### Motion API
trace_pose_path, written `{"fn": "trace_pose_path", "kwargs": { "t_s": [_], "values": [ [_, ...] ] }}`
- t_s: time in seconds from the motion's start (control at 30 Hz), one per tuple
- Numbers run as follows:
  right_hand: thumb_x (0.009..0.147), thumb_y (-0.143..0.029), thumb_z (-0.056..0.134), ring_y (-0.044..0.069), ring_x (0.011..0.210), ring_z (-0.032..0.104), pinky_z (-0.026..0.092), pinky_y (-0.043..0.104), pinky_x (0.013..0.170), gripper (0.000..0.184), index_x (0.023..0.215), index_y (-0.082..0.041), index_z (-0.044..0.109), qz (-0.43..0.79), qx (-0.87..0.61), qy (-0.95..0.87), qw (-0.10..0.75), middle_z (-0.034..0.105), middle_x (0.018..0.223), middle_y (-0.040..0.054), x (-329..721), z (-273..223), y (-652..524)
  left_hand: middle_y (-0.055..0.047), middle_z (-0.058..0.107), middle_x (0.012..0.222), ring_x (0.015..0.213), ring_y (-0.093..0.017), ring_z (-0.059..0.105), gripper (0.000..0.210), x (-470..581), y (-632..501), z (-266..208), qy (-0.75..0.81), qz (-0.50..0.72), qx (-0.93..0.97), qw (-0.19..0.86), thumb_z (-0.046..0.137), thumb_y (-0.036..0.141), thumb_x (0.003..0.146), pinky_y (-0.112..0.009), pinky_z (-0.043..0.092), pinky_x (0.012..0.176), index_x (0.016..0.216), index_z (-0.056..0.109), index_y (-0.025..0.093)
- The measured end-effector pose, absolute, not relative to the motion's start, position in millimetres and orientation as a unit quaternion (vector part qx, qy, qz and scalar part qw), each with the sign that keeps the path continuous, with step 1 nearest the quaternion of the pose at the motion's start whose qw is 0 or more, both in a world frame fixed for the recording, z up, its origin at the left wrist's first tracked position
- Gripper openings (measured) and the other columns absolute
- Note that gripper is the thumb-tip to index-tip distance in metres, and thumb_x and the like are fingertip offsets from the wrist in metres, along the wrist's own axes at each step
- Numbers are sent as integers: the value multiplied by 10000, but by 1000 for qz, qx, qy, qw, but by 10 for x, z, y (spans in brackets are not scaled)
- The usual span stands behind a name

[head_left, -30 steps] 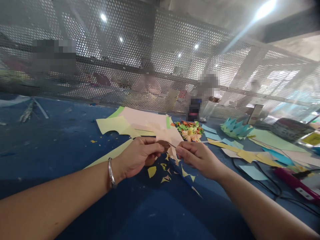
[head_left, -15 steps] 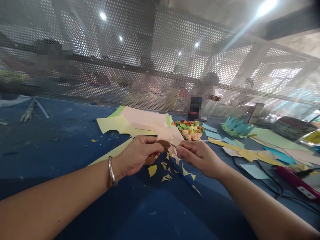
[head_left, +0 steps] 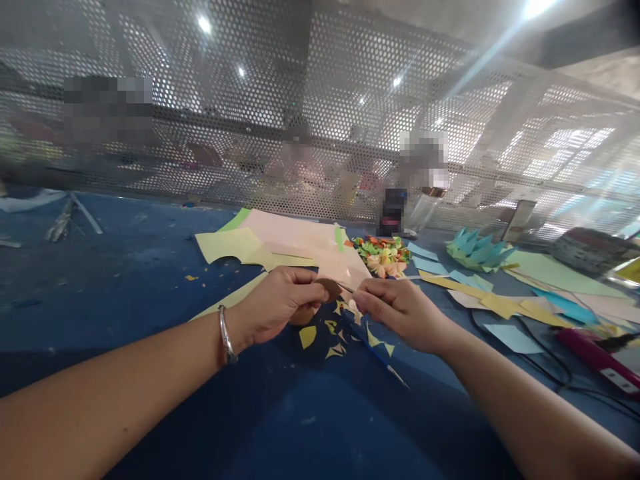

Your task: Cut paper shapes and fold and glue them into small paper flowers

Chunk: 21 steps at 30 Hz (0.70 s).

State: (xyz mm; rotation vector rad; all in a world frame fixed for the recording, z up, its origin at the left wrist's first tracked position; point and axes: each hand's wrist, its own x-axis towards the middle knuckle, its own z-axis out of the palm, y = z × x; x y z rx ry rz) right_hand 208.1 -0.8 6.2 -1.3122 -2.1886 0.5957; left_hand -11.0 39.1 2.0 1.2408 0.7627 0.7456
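A small brown piece, perhaps paper, is pinched between the thumb and fingers of my left hand, which wears a silver bangle on its wrist. My right hand is closed on a thin dark stick-like thing. Its far end meets the edge of the brown piece; most of it is hidden in my fist. Below my left hand, a round brownish thing is partly covered. Yellow and pink paper scraps lie under both hands, beside a slim blue tool with a pale tip.
Pink paper and cut yellow paper lie beyond the hands on the blue table. Rightward are a heap of small paper flowers, a blue paper flower, paper strips and a magenta power strip. A perforated metal screen stands behind.
The view has shifted slightly. Both hands keep nearly the same place and grip, while the brown piece looks turned a little between my left fingers.
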Motion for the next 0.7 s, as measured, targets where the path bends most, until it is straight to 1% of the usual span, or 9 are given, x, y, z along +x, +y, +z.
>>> {"fn": "trace_pose_path", "kwargs": {
  "t_s": [0.07, 0.17, 0.3, 0.47, 0.6, 0.7],
  "values": [
    [1000, -516, 401, 98, 545, 333, 247, 272, 501, 455, 696, -191, 495, 209, -485, -810, 255, 369, 599, -40, 2083, 65, -8, -18, 588, 688, 573, -83, 430, 124, -114, 395, 16, 340, 330, 563, 677, 707, 196, 692, -221, 296, 533, 789, 757, 136],
    [1000, -511, 400, 100, 553, 339, 251, 274, 505, 448, 701, -192, 496, 199, -483, -813, 256, 378, 606, -37, 2082, 59, -7, -2, 545, 650, 539, -75, 375, 111, -120, 394, 24, 339, 324, 570, 675, 706, 208, 694, -227, 260, 512, 768, 756, 142],
    [999, -510, 397, 97, 543, 342, 249, 276, 501, 449, 701, -192, 503, 197, -483, -814, 255, 391, 603, -36, 2078, 50, -8, 15, 491, 632, 518, -64, 321, 157, -125, 397, 29, 330, 311, 576, 681, 701, 217, 701, -230, 217, 503, 821, 770, 145],
    [998, -515, 404, 98, 557, 354, 260, 270, 511, 456, 707, -184, 522, 183, -483, -817, 257, 406, 610, -35, 2081, 53, -11, -19, 582, 740, 541, -62, 360, 123, -119, 406, 12, 325, 312, 576, 682, 688, 209, 728, -223, 216, 497, 805, 765, 151],
    [998, -518, 408, 97, 561, 356, 266, 262, 510, 453, 719, -181, 528, 184, -480, -818, 257, 406, 619, -37, 2080, 53, -14, -8, 590, 723, 528, -56, 377, 111, -123, 407, 7, 334, 320, 590, 662, 679, 221, 750, -207, 223, 484, 791, 756, 152],
    [1004, -492, 410, 94, 554, 357, 268, 257, 511, 437, 707, -185, 503, 173, -478, -822, 255, 393, 608, -42, 2077, 47, -16, -20, 640, 745, 535, -68, 448, 127, -138, 417, -5, 350, 311, 604, 645, 662, 257, 776, -199, 294, 494, 801, 750, 169]
  ]
}}
